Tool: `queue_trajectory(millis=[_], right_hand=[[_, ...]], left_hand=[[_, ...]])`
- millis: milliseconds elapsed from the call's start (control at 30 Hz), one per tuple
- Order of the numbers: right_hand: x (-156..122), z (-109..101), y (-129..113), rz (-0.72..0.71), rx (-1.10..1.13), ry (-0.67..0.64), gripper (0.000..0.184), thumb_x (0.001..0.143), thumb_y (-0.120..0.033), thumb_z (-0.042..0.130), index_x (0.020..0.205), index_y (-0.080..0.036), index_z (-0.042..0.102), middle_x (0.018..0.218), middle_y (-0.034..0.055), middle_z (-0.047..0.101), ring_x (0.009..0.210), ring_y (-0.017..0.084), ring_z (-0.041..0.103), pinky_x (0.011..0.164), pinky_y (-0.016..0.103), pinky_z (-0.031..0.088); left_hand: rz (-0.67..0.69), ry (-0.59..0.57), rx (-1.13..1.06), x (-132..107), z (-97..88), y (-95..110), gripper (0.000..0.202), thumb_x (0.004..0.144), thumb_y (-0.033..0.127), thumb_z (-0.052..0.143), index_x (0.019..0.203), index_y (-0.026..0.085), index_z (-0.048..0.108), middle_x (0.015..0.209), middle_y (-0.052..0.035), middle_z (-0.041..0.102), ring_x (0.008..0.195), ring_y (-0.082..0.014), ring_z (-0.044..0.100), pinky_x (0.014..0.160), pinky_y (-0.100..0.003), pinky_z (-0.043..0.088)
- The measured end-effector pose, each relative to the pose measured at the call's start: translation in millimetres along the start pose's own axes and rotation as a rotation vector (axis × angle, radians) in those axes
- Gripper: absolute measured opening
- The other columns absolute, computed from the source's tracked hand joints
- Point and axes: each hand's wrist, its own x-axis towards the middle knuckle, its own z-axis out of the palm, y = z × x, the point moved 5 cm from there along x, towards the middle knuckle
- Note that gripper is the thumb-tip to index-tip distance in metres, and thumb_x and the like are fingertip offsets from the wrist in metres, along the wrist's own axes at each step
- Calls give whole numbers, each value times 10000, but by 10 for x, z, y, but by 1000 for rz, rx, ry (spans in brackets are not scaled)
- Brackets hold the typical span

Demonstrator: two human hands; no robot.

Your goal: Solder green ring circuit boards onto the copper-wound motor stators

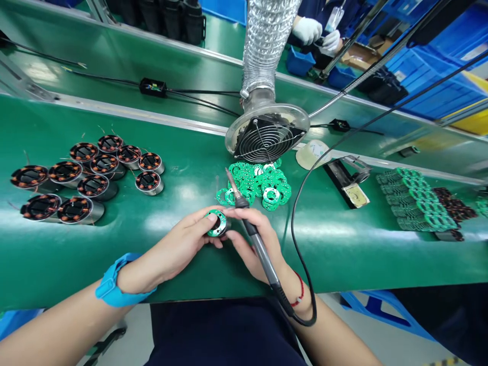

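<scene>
My left hand [182,243] is closed around a small round motor stator [217,223] with a green ring-shaped circuit board on top, held just above the green bench near its front edge. My right hand [254,244] touches the same part and grips a black soldering iron [251,231], whose tip points up and away toward a pile of green ring boards [263,184]. The iron's black cable [301,239] loops off to the right. A blue strap [114,283] circles my left wrist.
Several copper-wound stators [82,178] stand at the left. A fume fan on a silver duct [267,133] sits behind the pile. An iron stand [348,184] and stacked green boards [415,201] lie at the right. Another person's gloved hands [316,33] work at the far bench.
</scene>
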Motion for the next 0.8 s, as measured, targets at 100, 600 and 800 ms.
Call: queue_trajectory(millis=[100, 600, 800], right_hand=[[34, -84, -42, -67, -32, 14, 384, 929, -105, 563, 1252, -300, 492, 1028, 48, 722, 934, 216, 689, 827, 394, 555], [-19, -44, -89, -27, 31, 196, 353, 913, -66, 565, 1174, -299, 517, 886, -12, 663, 745, 165, 631, 747, 356, 553], [-34, -44, -68, 100, 73, 200, 398, 923, -104, 581, 1263, -294, 501, 974, 7, 684, 903, 175, 686, 854, 369, 572]], left_hand=[[-47, -77, 0, -14, 43, 37, 308, 862, 432, 713, 1027, 174, 742, 867, -36, 693, 743, -133, 603, 655, -234, 518], [37, -60, 376, -56, 44, 118, 359, 916, 439, 575, 1113, 162, 693, 943, -47, 659, 705, -135, 610, 645, -263, 519], [256, 179, 745, -100, -26, 223, 460, 933, 398, 466, 1292, 160, 628, 1134, -86, 657, 741, -157, 603, 732, -321, 540]])
